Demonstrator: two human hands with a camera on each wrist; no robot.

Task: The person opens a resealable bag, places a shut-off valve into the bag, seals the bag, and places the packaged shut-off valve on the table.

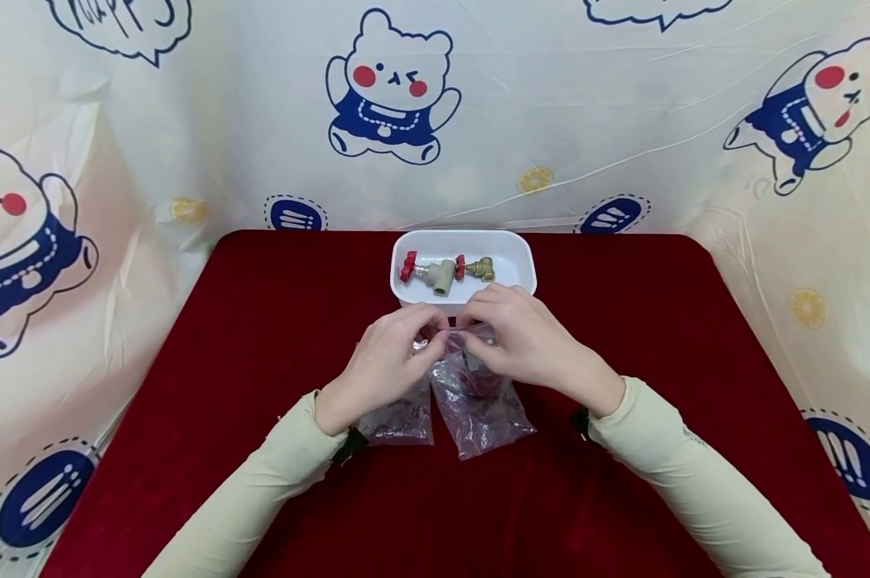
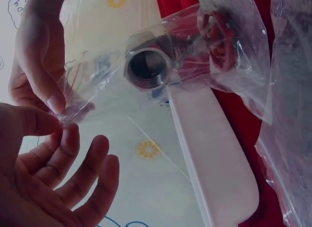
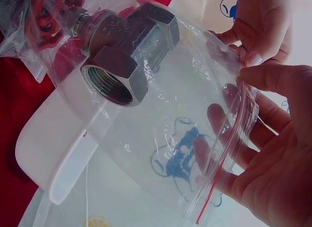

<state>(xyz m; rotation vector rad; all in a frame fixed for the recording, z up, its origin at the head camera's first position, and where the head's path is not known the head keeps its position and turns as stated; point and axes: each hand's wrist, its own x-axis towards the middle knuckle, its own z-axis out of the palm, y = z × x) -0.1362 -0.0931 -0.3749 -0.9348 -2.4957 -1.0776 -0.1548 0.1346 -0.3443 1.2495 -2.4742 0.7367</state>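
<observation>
Bagged valve [image 3: 124, 51] shows threads only at wrist views

On the table [image 1: 262, 337], a tray [image 1: 514, 265] sits at the far middle with two valves [image 1: 435, 273] side by side in it. Just before the tray, both hands [image 1: 384, 361] meet over two bags [image 1: 478, 409], lying side by side; one bag holds a valve [image 3: 122, 51]
</observation>
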